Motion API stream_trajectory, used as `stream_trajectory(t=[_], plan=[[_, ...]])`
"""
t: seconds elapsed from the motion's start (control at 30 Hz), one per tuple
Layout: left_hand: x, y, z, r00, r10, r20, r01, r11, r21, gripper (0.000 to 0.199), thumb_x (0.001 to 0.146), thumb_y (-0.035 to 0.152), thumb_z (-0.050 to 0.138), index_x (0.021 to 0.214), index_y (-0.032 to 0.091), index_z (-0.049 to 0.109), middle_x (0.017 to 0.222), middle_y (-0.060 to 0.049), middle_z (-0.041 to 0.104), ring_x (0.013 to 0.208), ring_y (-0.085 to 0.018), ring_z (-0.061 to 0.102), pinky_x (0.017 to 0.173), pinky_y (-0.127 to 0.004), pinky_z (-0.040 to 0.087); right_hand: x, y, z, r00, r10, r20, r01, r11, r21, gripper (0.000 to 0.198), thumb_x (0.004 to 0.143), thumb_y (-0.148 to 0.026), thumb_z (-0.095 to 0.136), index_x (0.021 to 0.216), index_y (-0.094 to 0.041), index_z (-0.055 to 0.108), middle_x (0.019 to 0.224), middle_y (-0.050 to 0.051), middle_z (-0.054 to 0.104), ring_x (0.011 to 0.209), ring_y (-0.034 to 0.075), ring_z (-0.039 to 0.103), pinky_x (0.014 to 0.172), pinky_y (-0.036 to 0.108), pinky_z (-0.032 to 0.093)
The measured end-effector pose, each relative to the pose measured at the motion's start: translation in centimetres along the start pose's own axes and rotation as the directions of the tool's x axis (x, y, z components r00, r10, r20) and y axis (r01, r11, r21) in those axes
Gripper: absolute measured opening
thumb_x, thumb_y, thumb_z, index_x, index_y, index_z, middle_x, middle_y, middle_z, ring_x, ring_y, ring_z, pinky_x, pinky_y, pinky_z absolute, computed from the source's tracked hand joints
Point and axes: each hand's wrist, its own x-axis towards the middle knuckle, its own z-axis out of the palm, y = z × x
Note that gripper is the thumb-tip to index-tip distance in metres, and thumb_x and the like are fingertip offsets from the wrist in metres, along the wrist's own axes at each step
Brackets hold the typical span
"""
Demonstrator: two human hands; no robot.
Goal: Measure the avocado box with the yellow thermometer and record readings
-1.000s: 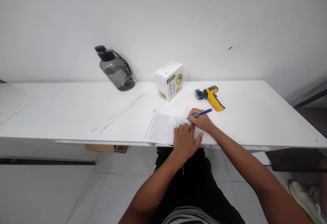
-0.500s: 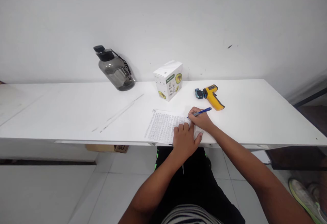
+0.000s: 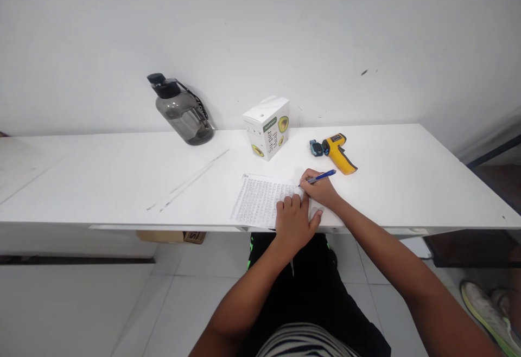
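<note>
A sheet of paper (image 3: 256,202) covered with rows of handwriting lies at the front edge of the white table. My left hand (image 3: 293,217) rests flat on its right part, fingers and thumb apart, holding nothing. Just beyond it, my right hand (image 3: 319,187) grips a blue pen (image 3: 325,175), its tip down at the upper right of the sheet. Part of the writing is hidden under my hands.
Behind the sheet stands a white box with avocado pictures (image 3: 268,129). A yellow infrared thermometer (image 3: 342,153) and a small watch-like device (image 3: 316,148) lie to its right. A grey water bottle (image 3: 185,113) is at the back left. The white table (image 3: 101,178) meets a wall behind.
The pen and both hands stay almost where they were on the paper. The whole view has shifted very slightly.
</note>
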Motion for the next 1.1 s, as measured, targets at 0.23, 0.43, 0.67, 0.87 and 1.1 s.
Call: stream_trajectory(t=[0.23, 0.43, 0.67, 0.87, 1.1], plan=[[0.0, 0.0, 0.0, 1.000, 0.003, -0.005, -0.003, 1.000, 0.004, 0.057, 0.103, 0.057, 0.040, 0.130, 0.015, 0.067, 0.104, -0.013, 0.064, 0.097, -0.030, 0.054, 0.085, -0.046, 0.042, 0.0, 0.0, -0.2, 0.996, -0.013, 0.083, 0.012, 1.000, 0.023, 0.008, 0.070, -0.029, 0.057, 0.065, -0.025, 0.055, 0.062, -0.002, 0.058, 0.064, 0.016, 0.052, 0.064, 0.031, 0.044], [-0.1, -0.1, 0.4, 0.999, 0.015, -0.035, -0.015, 1.000, 0.012, 0.063, 0.104, 0.057, 0.039, 0.148, 0.016, 0.058, 0.108, -0.014, 0.065, 0.099, -0.030, 0.054, 0.086, -0.047, 0.042, 0.0, 0.3, -0.2, 0.995, 0.007, -0.096, -0.003, 0.999, 0.036, 0.012, 0.074, -0.034, 0.058, 0.067, -0.025, 0.053, 0.063, -0.002, 0.056, 0.064, 0.017, 0.052, 0.065, 0.031, 0.045], [-0.1, -0.2, 0.3, 0.999, 0.014, -0.038, -0.013, 1.000, 0.017, 0.065, 0.104, 0.057, 0.039, 0.151, 0.015, 0.055, 0.108, -0.014, 0.066, 0.098, -0.030, 0.056, 0.084, -0.046, 0.042, 0.2, 0.2, 0.1, 0.979, 0.090, -0.183, -0.084, 0.996, 0.040, 0.022, 0.086, -0.047, 0.062, 0.086, -0.025, 0.059, 0.063, -0.003, 0.058, 0.060, 0.017, 0.053, 0.063, 0.031, 0.045], [-0.2, -0.1, 0.7, 0.996, -0.005, -0.091, 0.005, 1.000, 0.002, 0.061, 0.103, 0.055, 0.044, 0.147, 0.016, 0.059, 0.104, -0.013, 0.069, 0.097, -0.029, 0.059, 0.083, -0.045, 0.042, 0.1, 1.7, -0.1, 0.990, -0.070, -0.126, 0.066, 0.997, -0.033, 0.033, 0.093, -0.046, 0.058, 0.116, -0.024, 0.063, 0.075, -0.001, 0.064, 0.066, 0.018, 0.059, 0.068, 0.031, 0.048], [-0.5, -0.5, 2.4, 0.944, 0.040, -0.328, -0.052, 0.998, -0.027, 0.039, 0.100, 0.043, 0.057, 0.124, 0.017, 0.073, 0.090, -0.008, 0.074, 0.084, -0.025, 0.065, 0.074, -0.041, 0.041, 3.8, 2.1, 0.6, 0.998, -0.055, -0.036, 0.042, 0.956, -0.290, 0.037, 0.092, -0.019, 0.052, 0.125, -0.023, 0.070, 0.104, 0.006, 0.079, 0.091, 0.023, 0.073, 0.088, 0.037, 0.056]])
